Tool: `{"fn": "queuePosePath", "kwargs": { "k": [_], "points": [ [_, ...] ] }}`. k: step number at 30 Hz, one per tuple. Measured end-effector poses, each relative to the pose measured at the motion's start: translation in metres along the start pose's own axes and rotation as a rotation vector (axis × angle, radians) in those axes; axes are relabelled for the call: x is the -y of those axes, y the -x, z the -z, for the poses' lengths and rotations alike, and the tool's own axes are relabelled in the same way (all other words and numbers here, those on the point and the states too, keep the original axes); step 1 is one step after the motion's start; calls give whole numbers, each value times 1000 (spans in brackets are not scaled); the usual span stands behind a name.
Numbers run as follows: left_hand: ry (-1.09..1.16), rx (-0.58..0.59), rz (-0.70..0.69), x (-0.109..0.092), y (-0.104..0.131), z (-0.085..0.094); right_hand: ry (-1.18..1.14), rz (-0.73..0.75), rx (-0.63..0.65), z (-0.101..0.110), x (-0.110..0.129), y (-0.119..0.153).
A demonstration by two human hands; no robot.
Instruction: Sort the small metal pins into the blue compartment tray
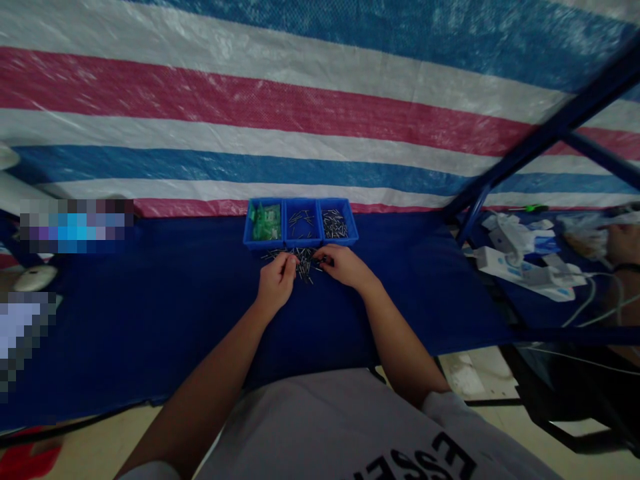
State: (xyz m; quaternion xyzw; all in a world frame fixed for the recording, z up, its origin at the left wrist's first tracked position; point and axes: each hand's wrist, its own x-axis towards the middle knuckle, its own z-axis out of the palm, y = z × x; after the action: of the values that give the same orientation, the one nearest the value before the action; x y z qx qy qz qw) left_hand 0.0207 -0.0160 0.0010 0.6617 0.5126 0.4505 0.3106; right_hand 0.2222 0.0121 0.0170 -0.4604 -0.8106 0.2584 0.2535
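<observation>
A loose pile of thin, dark metal pins point(303, 267) lies on the blue cloth, just in front of three joined blue bins. My left hand point(277, 279) is at the pile's left side, thumb pressed against curled fingers; whatever they hold is too small to make out. At the right side of the pile, my right hand point(345, 265) has its fingers bent together among the pins, and what is in them cannot be made out. The left bin point(249, 230) contains a green plastic bag point(266, 222). A few pins lie in the middle bin point(301, 243), many more in the right bin point(345, 241).
A striped tarp point(300, 120) hangs behind the blue-covered table point(190, 300). At right, past a blue metal frame point(520, 153), are a white power strip point(530, 275), cables and another person's hand point(623, 243). Blurred-out items point(80, 227) are at left.
</observation>
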Motion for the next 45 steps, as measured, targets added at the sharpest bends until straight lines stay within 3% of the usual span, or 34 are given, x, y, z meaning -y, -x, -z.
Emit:
{"fn": "queuePosePath", "kwargs": {
  "k": [35, 40, 45],
  "points": [
    [-11, 8, -1, 0, 0, 0, 123, 63, 51, -3, 5, 1],
    [-14, 6, -2, 1, -1, 0, 64, 81, -8, 0, 11, 1],
    [-22, -3, -48, 4, -1, -2, -118, 126, -181, -1, 20, 0]
  ]
}}
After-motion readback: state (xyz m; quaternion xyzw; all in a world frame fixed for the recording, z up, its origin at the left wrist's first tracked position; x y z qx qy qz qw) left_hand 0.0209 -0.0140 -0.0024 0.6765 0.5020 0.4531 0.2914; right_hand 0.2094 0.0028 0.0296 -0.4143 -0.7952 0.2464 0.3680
